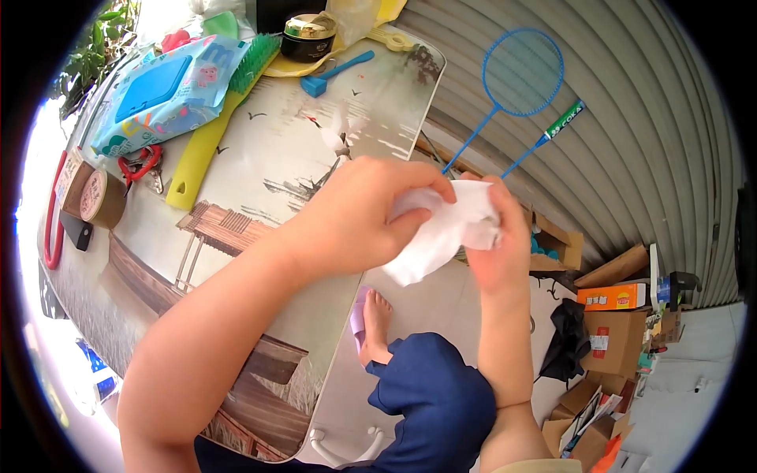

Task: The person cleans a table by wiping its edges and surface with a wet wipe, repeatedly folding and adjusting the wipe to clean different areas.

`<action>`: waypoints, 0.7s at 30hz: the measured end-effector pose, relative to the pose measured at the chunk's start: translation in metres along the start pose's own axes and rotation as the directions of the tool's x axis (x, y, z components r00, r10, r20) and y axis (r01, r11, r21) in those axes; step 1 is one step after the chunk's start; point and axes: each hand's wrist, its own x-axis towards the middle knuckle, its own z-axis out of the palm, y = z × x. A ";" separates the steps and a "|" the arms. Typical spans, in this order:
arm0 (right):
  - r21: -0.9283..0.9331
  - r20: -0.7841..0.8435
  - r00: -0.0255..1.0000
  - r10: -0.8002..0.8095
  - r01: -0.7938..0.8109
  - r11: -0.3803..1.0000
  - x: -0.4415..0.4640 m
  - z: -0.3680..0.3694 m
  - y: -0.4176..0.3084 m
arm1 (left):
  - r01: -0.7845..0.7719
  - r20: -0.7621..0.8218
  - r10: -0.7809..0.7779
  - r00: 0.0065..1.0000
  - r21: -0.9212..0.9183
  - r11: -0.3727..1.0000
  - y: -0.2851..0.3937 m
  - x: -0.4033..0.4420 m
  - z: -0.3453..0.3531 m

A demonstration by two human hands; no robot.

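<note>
Both my hands are on a crumpled white wipe (438,236), held in the air over the table's right edge. My left hand (371,217) reaches across from the left, pinching the wipe between thumb and fingers. On the other side, my right hand (505,236) grips the bunched right end, its fingers partly hidden by the wipe. A blue pack of wipes (169,94) lies at the table's far left, its blue lid closed.
On the patterned table (260,150) lie a yellow-green brush (205,154), red-handled scissors (142,163), a black jar (308,39), a tape roll (102,197) and a small blue scoop (331,75). Blue badminton rackets (523,71) lean by the shutter. Cardboard boxes (613,343) stand at right.
</note>
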 end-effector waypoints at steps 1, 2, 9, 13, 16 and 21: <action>-0.001 0.004 1.000 0.001 -0.001 1.000 0.010 -0.003 -0.003 | 0.000 -0.004 0.000 1.000 0.002 1.000 0.000 0.001 0.001; 0.034 -0.114 0.993 -0.011 0.015 0.999 0.022 -0.007 -0.008 | -0.019 -0.018 0.018 1.000 -0.020 1.000 0.000 0.001 0.003; -0.256 -0.358 0.827 -0.433 0.359 0.897 0.141 -0.026 -0.021 | -0.043 -0.036 0.045 0.998 0.035 0.998 -0.003 0.002 0.004; -0.454 -0.074 0.766 -0.638 0.544 0.706 0.207 -0.010 -0.017 | -0.054 -0.051 0.054 0.997 0.009 0.999 -0.006 0.001 0.005; -0.740 0.256 0.723 -0.642 0.573 0.351 0.231 -0.006 -0.008 | -0.007 0.019 0.007 1.000 0.000 1.000 -0.004 0.000 0.002; -0.736 0.634 0.607 -0.479 0.663 -0.134 0.213 -0.003 0.005 | -0.039 -0.005 0.039 0.999 0.019 0.999 -0.007 0.000 0.004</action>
